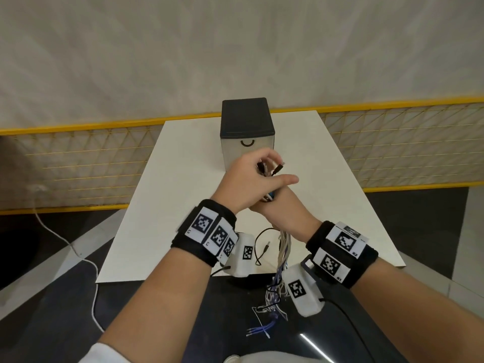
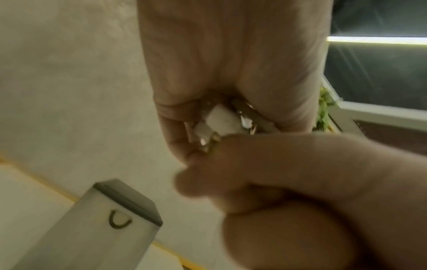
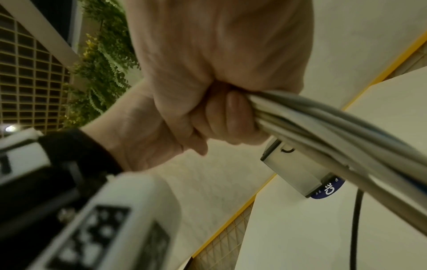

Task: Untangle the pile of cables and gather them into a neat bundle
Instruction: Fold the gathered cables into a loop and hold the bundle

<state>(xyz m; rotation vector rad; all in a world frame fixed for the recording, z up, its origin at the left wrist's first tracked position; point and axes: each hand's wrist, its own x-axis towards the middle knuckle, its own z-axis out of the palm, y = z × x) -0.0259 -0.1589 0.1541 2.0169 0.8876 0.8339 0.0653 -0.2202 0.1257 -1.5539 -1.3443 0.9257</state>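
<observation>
Forearms fill the head view's lower half. At 12 o'clock above them the right hand (image 1: 277,208) fists the cables (image 1: 281,258), which hang past the surface's (image 1: 183,195) near edge. The left hand (image 1: 251,179) pinches their upper plugs, short of the box (image 1: 247,134); bare surface lies at 3 and 9 o'clock.

Left wrist: fingers (image 2: 175,138) curl round a white plug (image 2: 223,121).

Right wrist: the fist clamps the bundle, cables running toward 4 o'clock.
</observation>
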